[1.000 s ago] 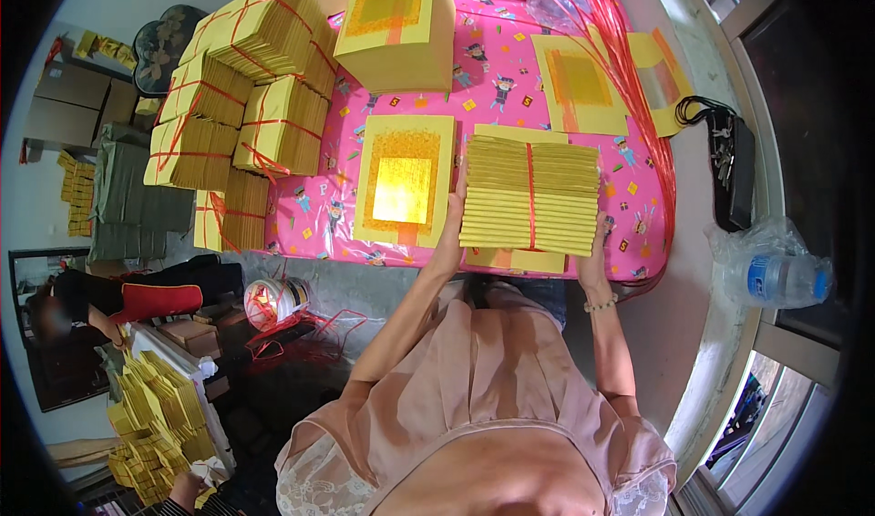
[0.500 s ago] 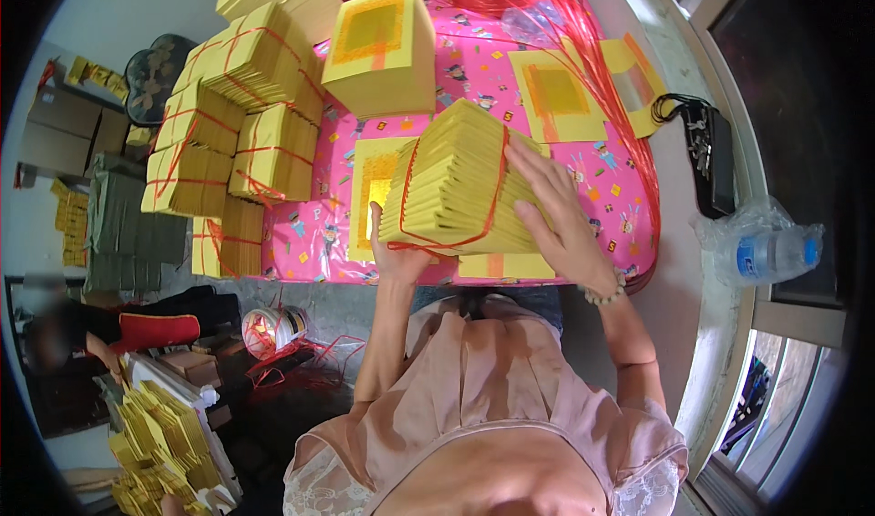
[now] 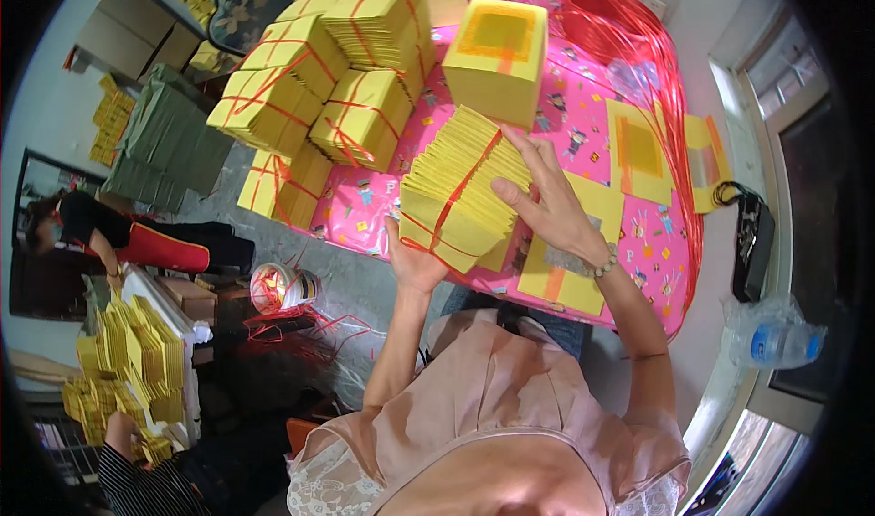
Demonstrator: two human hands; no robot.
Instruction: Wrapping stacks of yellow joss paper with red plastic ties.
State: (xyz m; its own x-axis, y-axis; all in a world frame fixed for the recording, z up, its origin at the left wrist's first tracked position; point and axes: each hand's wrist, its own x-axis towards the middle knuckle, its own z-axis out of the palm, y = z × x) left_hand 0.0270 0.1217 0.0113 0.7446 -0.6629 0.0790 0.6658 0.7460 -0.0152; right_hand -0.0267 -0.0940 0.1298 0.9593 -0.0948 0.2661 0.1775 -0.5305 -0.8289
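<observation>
A thick bundle of yellow paper (image 3: 469, 183), bound with red plastic strapping, is held up and tilted between my two hands above the near edge of the table. My left hand (image 3: 417, 261) supports its lower left corner, palm under it. Against its right side presses my right hand (image 3: 550, 204), thumb on the sheet edges and fingers along the far side; a bead bracelet circles that wrist. Yellow sheets (image 3: 570, 283) with orange and gold print lie partly under the right hand. Behind the bundle stands a tall, unstrapped yellow stack (image 3: 497, 69) with an orange-framed square on top.
Strapped yellow bundles (image 3: 365, 115) are piled at the table's left. Red strapping (image 3: 679, 160) trails down the right edge of the pink tablecloth (image 3: 583, 142). A white bucket (image 3: 278, 288) stands on the floor. Two people work by yellow bundles (image 3: 137, 352) at lower left. A bottle (image 3: 784, 343) lies far right.
My view has swung left, so the table appears farther right. The bundle, still in both hands, has turned and moved toward the piled bundles. Another person's striped sleeve has come into view.
</observation>
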